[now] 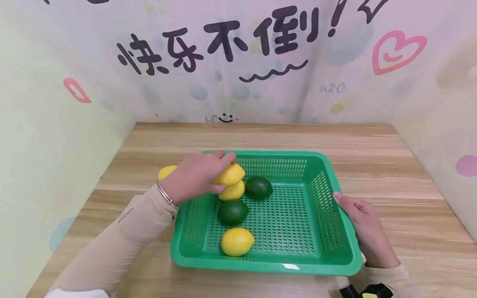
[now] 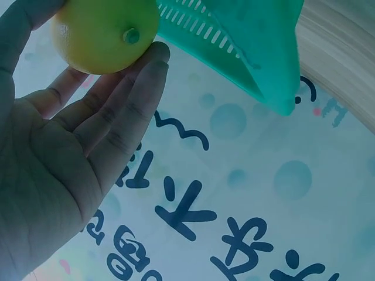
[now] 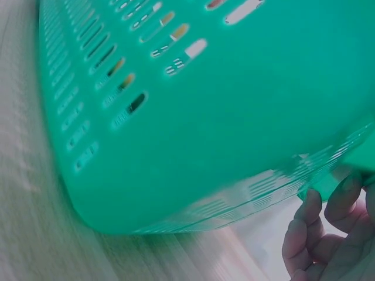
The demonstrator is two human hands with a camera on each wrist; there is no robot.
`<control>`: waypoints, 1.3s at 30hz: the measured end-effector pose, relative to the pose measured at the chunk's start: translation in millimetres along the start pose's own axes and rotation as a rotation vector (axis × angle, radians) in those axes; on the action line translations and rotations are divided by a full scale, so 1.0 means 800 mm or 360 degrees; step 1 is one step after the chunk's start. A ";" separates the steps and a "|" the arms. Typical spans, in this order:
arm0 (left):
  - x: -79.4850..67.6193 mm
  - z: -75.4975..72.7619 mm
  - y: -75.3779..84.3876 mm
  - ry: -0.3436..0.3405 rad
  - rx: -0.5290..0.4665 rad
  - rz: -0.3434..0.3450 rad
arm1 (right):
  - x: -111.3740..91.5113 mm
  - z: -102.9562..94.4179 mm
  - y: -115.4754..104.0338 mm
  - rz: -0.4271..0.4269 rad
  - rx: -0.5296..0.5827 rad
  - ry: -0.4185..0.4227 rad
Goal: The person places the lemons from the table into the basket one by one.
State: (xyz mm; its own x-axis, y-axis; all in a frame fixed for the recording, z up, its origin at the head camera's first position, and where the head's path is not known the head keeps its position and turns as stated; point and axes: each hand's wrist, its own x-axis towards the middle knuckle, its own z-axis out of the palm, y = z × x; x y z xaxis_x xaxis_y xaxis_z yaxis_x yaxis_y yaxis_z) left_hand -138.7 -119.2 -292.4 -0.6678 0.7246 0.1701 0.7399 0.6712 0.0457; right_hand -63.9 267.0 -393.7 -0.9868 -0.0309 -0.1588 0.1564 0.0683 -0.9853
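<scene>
My left hand (image 1: 201, 171) grips a yellow lemon (image 1: 230, 174) over the left part of a green plastic basket (image 1: 331, 165). In the left wrist view the fingers curl round this lemon (image 2: 105, 35), its green stem end showing. Another lemon (image 1: 232, 191) lies in the basket just below it, partly hidden. Two dark green, lemon-shaped fruits (image 1: 233, 212) and a further lemon (image 1: 237, 241) at the front also lie inside. My right hand (image 1: 367, 225) holds the basket's right rim, thumb on top; in the right wrist view its fingers (image 3: 313, 205) curl under the rim.
A yellow fruit (image 1: 166, 171) sits on the wooden table (image 1: 376, 153) left of the basket, partly behind my left wrist. A printed cloth (image 1: 223, 95) hangs along the back edge, with pale walls on both sides.
</scene>
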 end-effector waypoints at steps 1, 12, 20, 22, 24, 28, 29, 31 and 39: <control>0.001 0.000 0.001 0.0000 0.0002 0.0000 | 0.000 0.000 0.000 -0.0004 0.0002 0.0000; 0.017 -0.006 0.012 -0.0076 -0.0031 0.0005 | 0.000 0.000 0.001 0.0020 -0.0005 0.0010; 0.029 -0.005 0.020 -0.0055 -0.0016 0.0059 | 0.000 0.000 0.002 0.0015 0.0001 0.0011; 0.029 -0.005 0.022 -0.0046 -0.0008 0.0062 | 0.000 0.000 0.002 0.0011 -0.0003 0.0010; 0.029 -0.005 0.022 -0.0047 -0.0008 0.0062 | 0.000 0.000 0.002 0.0002 -0.0009 0.0008; 0.031 -0.002 0.023 -0.0067 -0.0024 0.0069 | 0.000 -0.001 0.002 -0.0014 -0.0014 0.0005; 0.032 -0.001 0.023 -0.0074 -0.0030 0.0074 | 0.000 -0.001 0.002 -0.0014 -0.0014 0.0006; 0.033 0.001 0.023 -0.0083 -0.0041 0.0083 | 0.000 -0.001 0.002 -0.0009 -0.0012 0.0009; 0.038 0.005 0.028 -0.0062 -0.0042 0.0149 | 0.001 -0.001 0.002 -0.0029 0.0012 -0.0014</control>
State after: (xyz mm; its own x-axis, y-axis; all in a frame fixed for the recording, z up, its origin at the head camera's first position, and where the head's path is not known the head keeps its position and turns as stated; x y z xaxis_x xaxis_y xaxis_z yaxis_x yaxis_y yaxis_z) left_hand -143.0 -81.4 -290.4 -0.5978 0.7899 0.1365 0.8008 0.5962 0.0571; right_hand -64.8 267.8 -395.5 -0.9891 -0.0408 -0.1414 0.1388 0.0605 -0.9885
